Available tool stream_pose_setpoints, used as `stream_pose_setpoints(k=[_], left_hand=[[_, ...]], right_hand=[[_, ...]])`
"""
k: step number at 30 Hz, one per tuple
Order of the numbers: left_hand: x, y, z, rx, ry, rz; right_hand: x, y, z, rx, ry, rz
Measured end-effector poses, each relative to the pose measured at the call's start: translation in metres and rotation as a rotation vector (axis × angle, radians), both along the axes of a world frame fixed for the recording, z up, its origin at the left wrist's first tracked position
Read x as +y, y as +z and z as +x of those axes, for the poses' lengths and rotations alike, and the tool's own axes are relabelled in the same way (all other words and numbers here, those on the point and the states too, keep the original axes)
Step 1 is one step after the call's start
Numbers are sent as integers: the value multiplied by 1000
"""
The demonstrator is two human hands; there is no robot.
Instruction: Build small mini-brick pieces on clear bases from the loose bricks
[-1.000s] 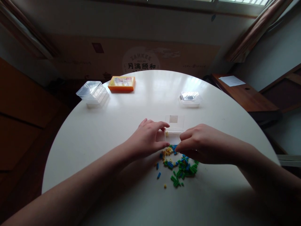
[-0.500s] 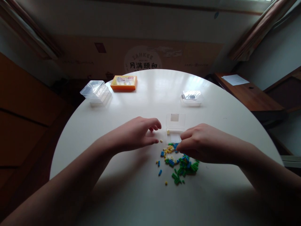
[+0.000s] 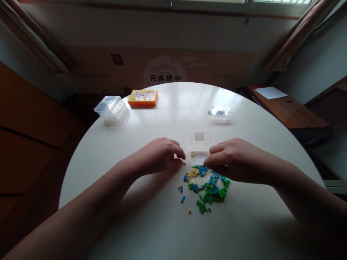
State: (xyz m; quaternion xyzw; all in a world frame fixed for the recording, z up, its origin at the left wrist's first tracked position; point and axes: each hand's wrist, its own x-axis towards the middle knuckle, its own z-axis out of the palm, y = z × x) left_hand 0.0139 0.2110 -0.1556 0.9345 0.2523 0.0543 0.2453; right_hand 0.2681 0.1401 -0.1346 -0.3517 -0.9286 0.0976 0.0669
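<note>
My left hand is just left of a small yellow brick on the table, its thumb and index finger curved with a narrow gap between them. To the right, my right hand has its fingers pinched together at the near right corner of a small clear plastic box; anything between the fingertips is hidden. That box has its lid raised, and a yellow piece sits inside at the left. Nearer to me spreads a loose pile of tiny yellow, blue and green bricks, partly under my right hand.
Across the white round table stand a clear box at the far left, an orange box beside it, and another clear box at the far right. A wooden desk with paper is beyond the right edge.
My left thumb and index finger have drawn closer together beside the yellow brick. My right fingertips have shifted slightly left in the view, which itself has tilted up a little.
</note>
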Motion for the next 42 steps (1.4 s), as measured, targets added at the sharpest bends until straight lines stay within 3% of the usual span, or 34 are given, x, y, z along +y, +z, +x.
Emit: stream_pose_setpoints(k=[6,18,22,27,30,42], left_hand=[[-1,-12,4,-64,-12,-18],[0,-12,4,-21,32,56],[1,-13,6,-95,113,51],[-6,-9,12,-357,346,-257],[-12,-7,16,-429,398,-430],[-18,-10,22,-477,373,-465]], right_hand=[[6,-5,3,72,-23,77],[9,-9,3,195,-108,131],[10,-12,2,185,-152,174],[8,-18,-6,284,-194,290],[6,-22,-12,385,-194,301],[5,-25,-21,476,-202,247]])
